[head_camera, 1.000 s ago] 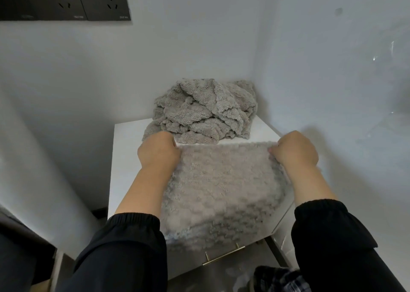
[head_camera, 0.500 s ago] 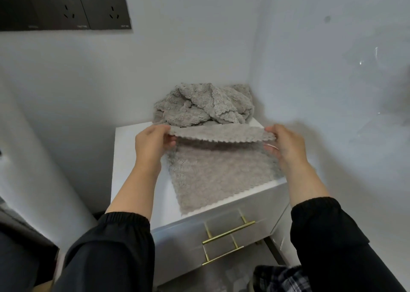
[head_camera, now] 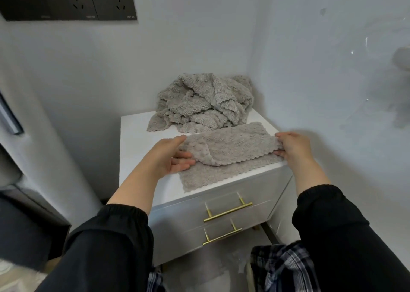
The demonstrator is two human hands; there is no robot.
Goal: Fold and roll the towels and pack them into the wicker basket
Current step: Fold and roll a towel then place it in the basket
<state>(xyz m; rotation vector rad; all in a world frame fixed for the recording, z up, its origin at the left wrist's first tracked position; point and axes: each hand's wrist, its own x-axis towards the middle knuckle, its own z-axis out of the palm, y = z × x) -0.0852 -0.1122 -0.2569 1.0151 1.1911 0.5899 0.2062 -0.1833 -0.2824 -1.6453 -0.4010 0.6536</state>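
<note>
Left hand (head_camera: 168,158), right hand (head_camera: 295,147) at half-folded towel (head_camera: 233,149) ends; long axis left-right

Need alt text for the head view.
A grey towel lies half folded on a white cabinet: the left hand holds its left end, the right hand pinches its right end. A heap of towels lies behind.
</note>
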